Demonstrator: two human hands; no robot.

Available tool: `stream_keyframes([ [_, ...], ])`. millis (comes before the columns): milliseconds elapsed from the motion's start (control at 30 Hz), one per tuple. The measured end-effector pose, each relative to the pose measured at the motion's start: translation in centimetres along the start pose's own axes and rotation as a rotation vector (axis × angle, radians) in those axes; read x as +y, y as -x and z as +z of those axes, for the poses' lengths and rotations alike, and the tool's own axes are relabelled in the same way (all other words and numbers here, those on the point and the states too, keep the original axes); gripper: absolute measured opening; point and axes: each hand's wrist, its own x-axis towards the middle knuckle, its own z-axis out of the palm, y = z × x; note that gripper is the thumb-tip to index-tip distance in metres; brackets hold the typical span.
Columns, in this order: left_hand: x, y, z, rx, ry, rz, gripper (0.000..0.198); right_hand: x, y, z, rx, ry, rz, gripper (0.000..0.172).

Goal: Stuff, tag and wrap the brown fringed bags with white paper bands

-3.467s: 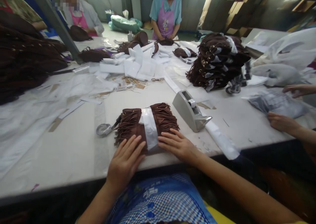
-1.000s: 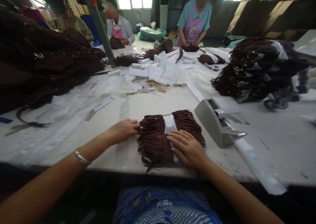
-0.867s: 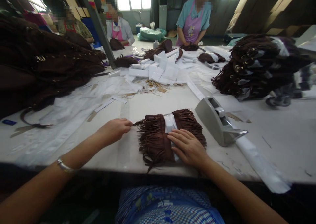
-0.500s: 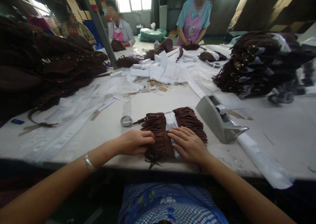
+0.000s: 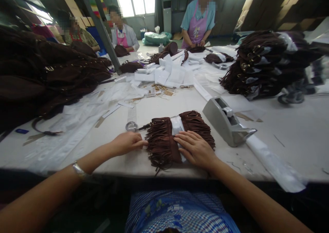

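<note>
1 brown fringed bag (image 5: 159, 138), white band (image 5: 177, 124) across middle, flat on table (image 5: 156, 106) near front edge.

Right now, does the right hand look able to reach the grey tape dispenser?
Probably yes: the grey tape dispenser stands close to the right hand, and only part of the brown fringed bag and white tabletop seem to lie between them.

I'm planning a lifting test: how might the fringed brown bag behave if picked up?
The fringed brown bag would probably lift as one bundle, given the white wrap across its middle. Its thin, loose fringe looks floppy and would likely dangle.
</note>
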Motion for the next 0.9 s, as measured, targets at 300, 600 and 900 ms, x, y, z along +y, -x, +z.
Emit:
stream_keyframes([
  [300,2.7,-0.7,2.3,0.133,-0.178,-0.166,0.010,-0.1,0.0,0.0,0.007,-0.010,0.003,0.041],
  [600,1.4,-0.3,-0.3,0.061,-0.184,-0.190,0.025,0.1,0.1,0.1,0.015,-0.018,0.007,0.041],
  [900,5.8,-3.1,0.2,0.095,0.059,0.496,0.029,0.0,0.1,0.0,0.003,-0.014,-0.001,0.041],
])
